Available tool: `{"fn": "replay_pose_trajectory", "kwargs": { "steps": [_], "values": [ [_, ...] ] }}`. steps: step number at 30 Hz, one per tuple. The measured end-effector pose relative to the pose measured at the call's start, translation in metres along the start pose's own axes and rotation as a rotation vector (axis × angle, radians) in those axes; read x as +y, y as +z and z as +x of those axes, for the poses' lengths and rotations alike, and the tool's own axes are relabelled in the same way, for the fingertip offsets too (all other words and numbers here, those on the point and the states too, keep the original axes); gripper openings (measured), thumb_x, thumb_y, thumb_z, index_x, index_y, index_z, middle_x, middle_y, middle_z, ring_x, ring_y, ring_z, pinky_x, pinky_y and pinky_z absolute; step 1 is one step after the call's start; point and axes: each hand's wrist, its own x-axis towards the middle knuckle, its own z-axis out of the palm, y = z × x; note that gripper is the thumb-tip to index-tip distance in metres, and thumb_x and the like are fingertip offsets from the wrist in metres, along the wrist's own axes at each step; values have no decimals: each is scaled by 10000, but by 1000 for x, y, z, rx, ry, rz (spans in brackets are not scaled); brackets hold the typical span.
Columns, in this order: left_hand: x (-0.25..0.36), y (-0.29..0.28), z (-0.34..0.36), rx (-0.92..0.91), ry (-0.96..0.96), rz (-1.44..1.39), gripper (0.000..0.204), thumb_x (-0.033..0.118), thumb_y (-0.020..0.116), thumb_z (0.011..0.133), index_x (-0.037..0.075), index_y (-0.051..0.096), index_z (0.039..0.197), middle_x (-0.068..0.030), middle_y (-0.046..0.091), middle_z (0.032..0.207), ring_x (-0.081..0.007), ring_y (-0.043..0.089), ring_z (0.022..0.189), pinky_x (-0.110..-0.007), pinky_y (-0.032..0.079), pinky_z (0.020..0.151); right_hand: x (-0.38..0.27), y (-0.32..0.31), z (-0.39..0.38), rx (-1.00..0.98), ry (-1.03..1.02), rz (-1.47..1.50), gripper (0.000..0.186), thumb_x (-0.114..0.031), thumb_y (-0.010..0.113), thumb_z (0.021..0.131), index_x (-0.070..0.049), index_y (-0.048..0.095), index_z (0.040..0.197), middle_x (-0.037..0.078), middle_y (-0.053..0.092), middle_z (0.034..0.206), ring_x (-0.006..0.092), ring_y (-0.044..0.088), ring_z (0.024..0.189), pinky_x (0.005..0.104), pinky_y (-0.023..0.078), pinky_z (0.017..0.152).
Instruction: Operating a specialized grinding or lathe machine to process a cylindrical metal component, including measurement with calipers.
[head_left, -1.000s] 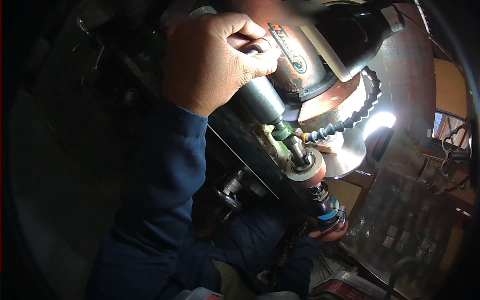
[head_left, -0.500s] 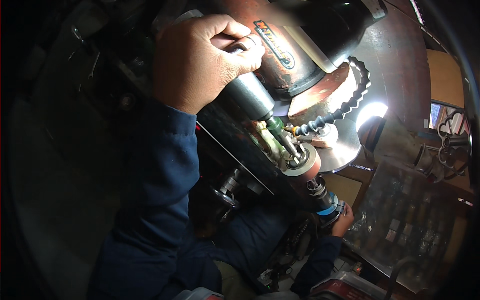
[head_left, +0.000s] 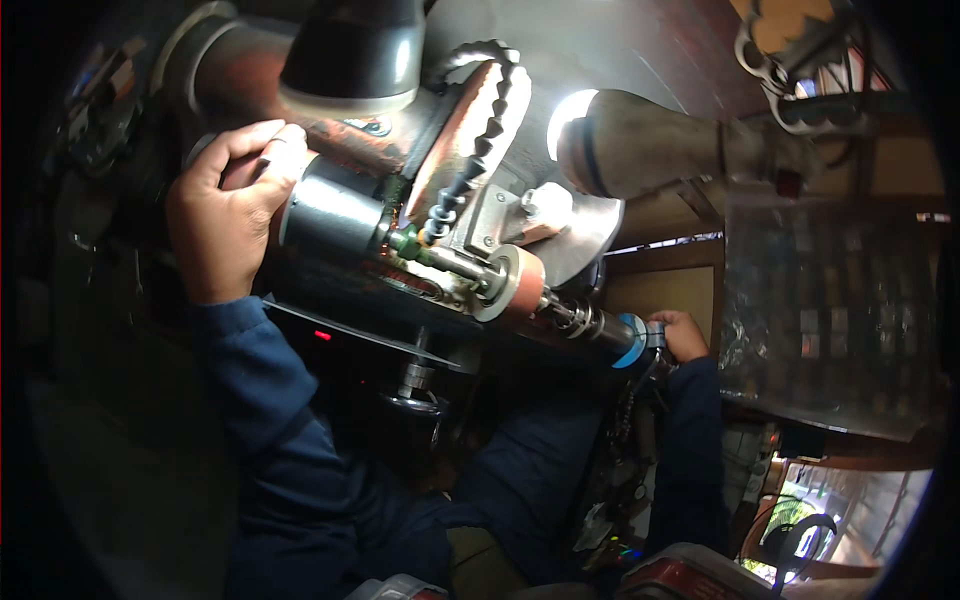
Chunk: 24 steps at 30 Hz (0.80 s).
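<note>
My left hand is closed around a small dark part at the left end of a steel cylinder. From it a shaft runs through a green fitting to a steel-and-red round piece, then a chromed spindle with a blue ring. My right hand grips the metal clamp at that far end. A segmented coolant hose arches down toward the green fitting, beside a wedge-shaped block and a large wheel.
A black lamp hangs over the rusty housing; a second lamp shines from the right. A plastic-covered panel stands at right. A small handwheel sits below the machine. An opening shows daylight at lower right.
The view has swung round, so the machine now lies more level and further left. My left hand stays on the cylinder's end; my right hand stays at the blue-ringed end, its fingers slightly shifted.
</note>
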Motion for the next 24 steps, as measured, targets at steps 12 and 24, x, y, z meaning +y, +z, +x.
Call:
{"fn": "replay_pose_trajectory", "kwargs": {
  "steps": [12,24],
  "values": [
    [1,-9,-2,-51,-18,-117,161,-1,716,787,-24,674,941,-72,681,942,-127,653,878,-247,525,804,1,0,30,-273,-37,-249,468,-319,710,770,52,665,1051,174,688,980,232,645,876,318,493,806],
    [12,-8,-1,-43,53,-6,157,23,717,803,-34,675,943,-97,697,919,-131,658,848,-250,529,780,-11,16,-28,405,-65,-228,365,-251,605,853,-38,620,1150,199,635,1110,350,602,1042,398,466,888]
  ]
}}
